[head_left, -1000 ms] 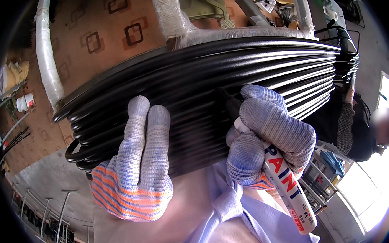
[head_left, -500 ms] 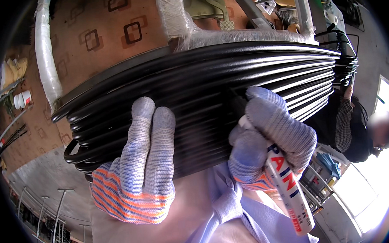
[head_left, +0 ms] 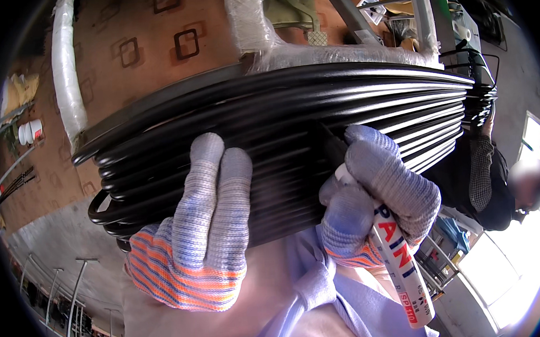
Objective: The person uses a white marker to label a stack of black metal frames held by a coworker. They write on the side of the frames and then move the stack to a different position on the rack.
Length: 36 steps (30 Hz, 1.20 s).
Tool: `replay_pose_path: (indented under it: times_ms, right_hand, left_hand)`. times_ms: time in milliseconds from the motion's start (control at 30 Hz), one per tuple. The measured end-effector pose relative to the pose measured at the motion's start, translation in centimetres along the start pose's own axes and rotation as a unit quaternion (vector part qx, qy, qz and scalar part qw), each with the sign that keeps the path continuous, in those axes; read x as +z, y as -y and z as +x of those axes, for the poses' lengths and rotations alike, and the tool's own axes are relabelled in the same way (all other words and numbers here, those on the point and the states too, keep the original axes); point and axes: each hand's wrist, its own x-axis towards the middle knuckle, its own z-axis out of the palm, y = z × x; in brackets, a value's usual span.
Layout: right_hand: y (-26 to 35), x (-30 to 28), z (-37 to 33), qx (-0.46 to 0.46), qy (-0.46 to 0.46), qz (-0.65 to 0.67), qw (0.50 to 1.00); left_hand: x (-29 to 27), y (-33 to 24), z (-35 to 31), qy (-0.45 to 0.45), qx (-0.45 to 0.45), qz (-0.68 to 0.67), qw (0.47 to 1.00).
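Note:
A stack of glossy black bent tubes [head_left: 279,102] spans the middle of the view, running left to right in front of my body. My left hand [head_left: 195,238], in a knitted grey glove with orange and blue stripes, rests against the tubes with two fingers stretched out and nothing held. In the same kind of glove, my right hand [head_left: 382,187] grips a white paint marker [head_left: 401,268] with red lettering. The marker slants, its dark front end pointing up-left at the tubes; whether it touches them I cannot tell.
Plastic-wrapped frame bars [head_left: 337,57] stand just beyond the stack, and a wrapped post [head_left: 67,75] at left. A person in dark clothing [head_left: 487,177] works at the right beside more black tubes [head_left: 481,102]. Metal racks [head_left: 76,291] stand at lower left.
My left hand has shifted slightly right along the tubes. The right hand and marker have moved only a little, and the marker's dark front end shows more plainly.

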Motion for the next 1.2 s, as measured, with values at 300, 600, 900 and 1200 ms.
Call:
replay_pose_path:
  times_ms: [300,600,900,1200]
  right_hand:
    - [0.0,1.3,-0.7,-0.026,0.057,0.046,0.997]
    - [0.1,1.7,-0.1,-0.013,0.071,-0.013,0.997]
    - [0.3,-0.8,1.5,0.0,0.237,0.005,0.971]
    - [0.2,0.2,2.7,-0.004,0.238,0.051,0.97]
  left_hand:
    - [-3.1,2.3,0.6,0.144,0.042,-0.089,0.985]
    - [-1.5,2.5,0.2,0.059,0.077,-0.075,0.992]
    - [-0.7,1.4,-0.2,0.01,0.046,-0.051,0.998]
    - [-1.0,1.2,-0.2,0.009,0.017,-0.059,0.998]
